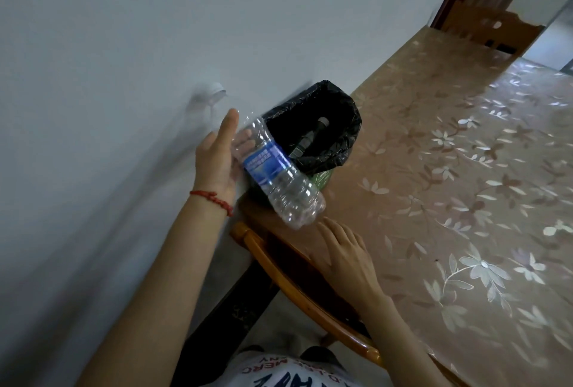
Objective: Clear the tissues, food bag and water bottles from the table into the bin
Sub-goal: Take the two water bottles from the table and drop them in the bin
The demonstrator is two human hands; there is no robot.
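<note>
The left hand holds a clear water bottle tilted at the near rim of the black-lined bin, fingers wrapped behind it, thumb straight. The right hand lies flat and relaxed on the table, holding nothing.

Clear blue-labelled bottle tilted over black-lined bin.

The table, under a floral cover, carries the black-lined bin at its corner.
</note>
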